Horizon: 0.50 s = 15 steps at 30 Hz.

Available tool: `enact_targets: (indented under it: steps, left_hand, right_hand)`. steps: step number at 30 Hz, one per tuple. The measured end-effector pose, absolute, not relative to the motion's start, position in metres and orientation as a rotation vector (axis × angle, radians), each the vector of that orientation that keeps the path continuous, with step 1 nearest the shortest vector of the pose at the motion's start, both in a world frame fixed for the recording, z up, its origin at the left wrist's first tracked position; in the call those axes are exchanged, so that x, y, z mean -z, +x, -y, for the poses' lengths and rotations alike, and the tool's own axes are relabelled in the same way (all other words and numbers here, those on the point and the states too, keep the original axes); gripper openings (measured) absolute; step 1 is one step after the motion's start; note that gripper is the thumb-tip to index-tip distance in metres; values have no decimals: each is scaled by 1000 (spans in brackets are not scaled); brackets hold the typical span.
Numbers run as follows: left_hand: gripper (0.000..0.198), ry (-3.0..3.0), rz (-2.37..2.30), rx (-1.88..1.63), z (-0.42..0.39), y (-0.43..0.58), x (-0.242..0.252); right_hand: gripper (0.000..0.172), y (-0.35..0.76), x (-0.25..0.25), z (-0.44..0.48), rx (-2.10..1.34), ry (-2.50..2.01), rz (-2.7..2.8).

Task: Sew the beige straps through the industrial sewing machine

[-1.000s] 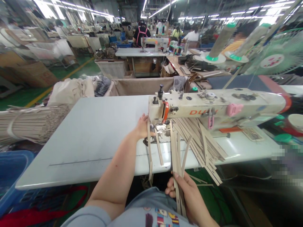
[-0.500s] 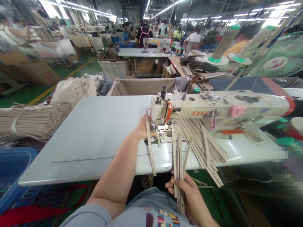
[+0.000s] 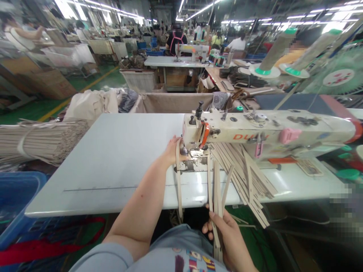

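Observation:
My left hand [image 3: 171,152] rests on the sewing table beside the needle area of the sewing machine [image 3: 266,130], thumb and fingers apart. A narrow beige strap [image 3: 178,181] loops in front of this hand and hangs over the table's front edge; the fingertips are partly hidden by the strap and machine head. Below the edge, my right hand [image 3: 224,230] is closed around several beige straps [image 3: 217,189]. One of them [image 3: 210,177] runs up to the presser foot, its lower part pinched under my right thumb.
More loose straps [image 3: 246,173] lie fanned out under the machine arm, some overhanging the front edge. A tied strap bundle [image 3: 42,139] and a blue crate [image 3: 22,204] are at left. Thread cones [image 3: 275,53] and a fan [image 3: 337,73] stand at right. Co-workers sit farther back.
The hanging strap has shifted lower and straighter. The short strap end in front of the left thumb no longer shows. My right thumb has moved onto the strap leading to the presser foot.

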<state>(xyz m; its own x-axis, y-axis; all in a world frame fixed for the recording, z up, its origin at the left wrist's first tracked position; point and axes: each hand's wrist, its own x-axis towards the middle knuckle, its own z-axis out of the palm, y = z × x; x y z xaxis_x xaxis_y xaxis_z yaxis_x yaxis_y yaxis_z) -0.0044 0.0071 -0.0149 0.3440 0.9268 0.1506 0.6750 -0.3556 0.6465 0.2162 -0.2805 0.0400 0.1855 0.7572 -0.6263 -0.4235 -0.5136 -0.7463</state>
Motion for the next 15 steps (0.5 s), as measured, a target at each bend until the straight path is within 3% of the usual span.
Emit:
enact_targets:
  steps: [7, 15]
  left_hand:
    - [86, 2157, -1491, -636, -7, -3, 11]
    - [79, 2192, -1493, -655, -7, -1, 17]
  right_hand:
    - [75, 216, -34, 283, -1487, -1516, 441]
    - [86, 218, -29, 283, -1446, -1541, 496]
